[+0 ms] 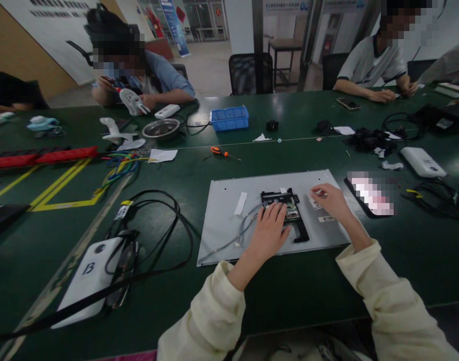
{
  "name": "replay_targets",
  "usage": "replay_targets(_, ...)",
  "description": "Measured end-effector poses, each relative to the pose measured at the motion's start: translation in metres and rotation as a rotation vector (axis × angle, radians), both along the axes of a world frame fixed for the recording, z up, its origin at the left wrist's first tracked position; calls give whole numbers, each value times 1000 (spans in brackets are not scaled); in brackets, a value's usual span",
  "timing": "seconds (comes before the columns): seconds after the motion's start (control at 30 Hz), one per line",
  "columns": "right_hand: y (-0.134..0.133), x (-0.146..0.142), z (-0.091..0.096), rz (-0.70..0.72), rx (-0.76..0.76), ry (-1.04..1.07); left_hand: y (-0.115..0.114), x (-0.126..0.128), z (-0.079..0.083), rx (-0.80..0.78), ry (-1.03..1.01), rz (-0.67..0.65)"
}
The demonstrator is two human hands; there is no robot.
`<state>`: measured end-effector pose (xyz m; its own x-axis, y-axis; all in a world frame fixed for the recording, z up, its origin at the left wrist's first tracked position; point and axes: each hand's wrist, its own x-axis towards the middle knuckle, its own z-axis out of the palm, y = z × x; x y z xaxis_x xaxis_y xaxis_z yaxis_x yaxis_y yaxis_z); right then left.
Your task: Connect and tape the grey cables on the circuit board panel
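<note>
A flat grey metal panel [221,205] lies on the green table before me. On its middle sits a black plastic frame [301,231] with a green circuit board [291,209] in it. My left hand [270,228] rests on the board and frame, fingers stretched out. Grey cables [229,244] run from beneath that hand across the panel's left part. Over the panel's right part, my right hand [331,201] has thumb and fingertips pinched together, close to a white label [315,200]. Whatever that pinch holds is too small to make out.
A phone [370,195] lies right of the panel. An orange-handled screwdriver [220,152], a blue basket [229,119] and a metal bowl [160,129] are farther back. At left are a white power bank [88,281] and black cables [172,205]. Other people sit across the table.
</note>
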<state>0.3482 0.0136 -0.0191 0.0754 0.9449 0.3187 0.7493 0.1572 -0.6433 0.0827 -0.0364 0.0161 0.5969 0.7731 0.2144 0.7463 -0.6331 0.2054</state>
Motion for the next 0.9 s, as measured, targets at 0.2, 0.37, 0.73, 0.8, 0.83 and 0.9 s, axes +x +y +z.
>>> replay_targets(0.2,5,-14,5,-32,123,-62,0,-1,1,4,18,-1)
replay_targets(0.37,23,-53,20,292,86,-138,0,-1,-1,16,13,-7)
replay_targets(0.73,56,-75,33,469,-68,-276,2,-3,-8,44,44,-11)
replay_targets(0.8,57,-74,35,472,-79,-305,2,-3,-8,50,49,-13)
replay_targets(0.83,58,-73,36,466,-85,-320,2,-3,-8,53,51,-14)
replay_targets(0.9,58,-74,36,437,-95,-358,2,-3,-7,53,53,-12)
